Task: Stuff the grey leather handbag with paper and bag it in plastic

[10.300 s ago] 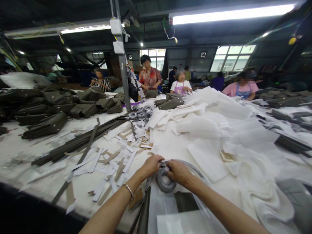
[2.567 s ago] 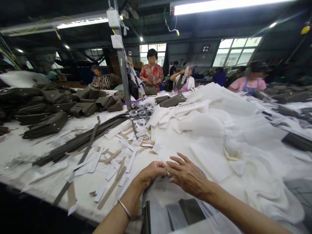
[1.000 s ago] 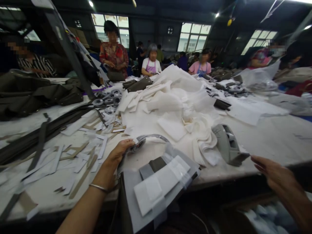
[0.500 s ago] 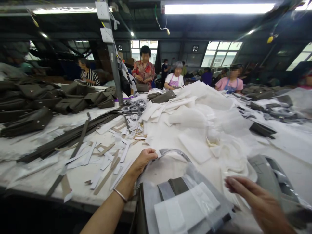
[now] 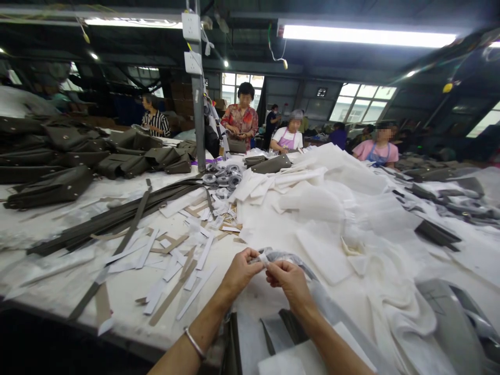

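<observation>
Across the white-covered table point(image 5: 128, 278) in this workshop, we see dark bags point(image 5: 54, 190) heaped at left, long dark strips point(image 5: 128, 213) beside them, then scattered paper pieces point(image 5: 172, 271). Near the front edge, our left hand point(image 5: 241, 272) has its thumb and forefinger clamped on the wrapped strap point(image 5: 302, 264), which arches above a bag covered in film point(image 5: 250, 338). Our right hand point(image 5: 289, 281) meets it, thumb and forefinger together on a small white strip point(image 5: 263, 258) at the strap. Behind, people point(image 5: 240, 120) work at the far side. Rightward lie piled white sheets point(image 5: 332, 203) and, nearest us, a grey tape dispenser point(image 5: 449, 317).
</observation>
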{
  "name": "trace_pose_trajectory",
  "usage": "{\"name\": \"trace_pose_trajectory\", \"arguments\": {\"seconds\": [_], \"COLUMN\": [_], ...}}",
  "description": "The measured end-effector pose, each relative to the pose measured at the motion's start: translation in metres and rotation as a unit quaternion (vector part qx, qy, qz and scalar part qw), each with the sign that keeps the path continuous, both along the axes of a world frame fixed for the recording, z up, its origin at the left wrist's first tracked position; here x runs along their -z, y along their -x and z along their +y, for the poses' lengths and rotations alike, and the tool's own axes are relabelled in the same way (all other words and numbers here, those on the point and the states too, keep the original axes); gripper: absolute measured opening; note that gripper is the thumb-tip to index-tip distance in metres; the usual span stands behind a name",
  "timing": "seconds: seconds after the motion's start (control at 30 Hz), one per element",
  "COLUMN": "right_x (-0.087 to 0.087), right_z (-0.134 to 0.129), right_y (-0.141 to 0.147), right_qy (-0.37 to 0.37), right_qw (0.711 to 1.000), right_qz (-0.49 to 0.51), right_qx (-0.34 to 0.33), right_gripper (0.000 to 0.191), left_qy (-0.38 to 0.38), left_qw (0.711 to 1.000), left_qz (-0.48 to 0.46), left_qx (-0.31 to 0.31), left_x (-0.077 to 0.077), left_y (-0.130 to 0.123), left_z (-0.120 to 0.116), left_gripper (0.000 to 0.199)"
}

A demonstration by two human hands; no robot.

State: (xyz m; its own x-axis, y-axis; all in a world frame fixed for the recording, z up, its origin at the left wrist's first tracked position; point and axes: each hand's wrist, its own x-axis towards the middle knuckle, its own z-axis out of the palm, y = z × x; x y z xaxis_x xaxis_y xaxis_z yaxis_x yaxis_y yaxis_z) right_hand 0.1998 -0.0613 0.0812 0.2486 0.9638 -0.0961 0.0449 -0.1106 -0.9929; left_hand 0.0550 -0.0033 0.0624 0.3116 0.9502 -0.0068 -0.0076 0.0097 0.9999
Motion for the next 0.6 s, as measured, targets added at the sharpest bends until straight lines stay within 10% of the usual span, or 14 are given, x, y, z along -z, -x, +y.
{"name": "trace_pose_trajectory", "arguments": {"seconds": [0.3, 0.6], "right_x": [-0.006, -0.032], "right_z": [0.003, 0.013], "right_y": [-0.006, -0.021], "right_qy": [0.047, -0.005], "right_qw": [0.986, 0.889], "right_qz": [-0.156, -0.455], "right_qx": [-0.043, -0.038], "right_gripper": [0.053, 0.029], "left_qy": [0.021, 0.142], "left_qw": [1.0, 0.983], "left_qz": [-0.015, -0.079], "left_qx": [0.013, 0.085], "left_x": [0.001, -0.017], "left_y": [0.003, 0.006], "left_z": [-0.002, 0.011], "left_gripper": [0.029, 0.036]}}
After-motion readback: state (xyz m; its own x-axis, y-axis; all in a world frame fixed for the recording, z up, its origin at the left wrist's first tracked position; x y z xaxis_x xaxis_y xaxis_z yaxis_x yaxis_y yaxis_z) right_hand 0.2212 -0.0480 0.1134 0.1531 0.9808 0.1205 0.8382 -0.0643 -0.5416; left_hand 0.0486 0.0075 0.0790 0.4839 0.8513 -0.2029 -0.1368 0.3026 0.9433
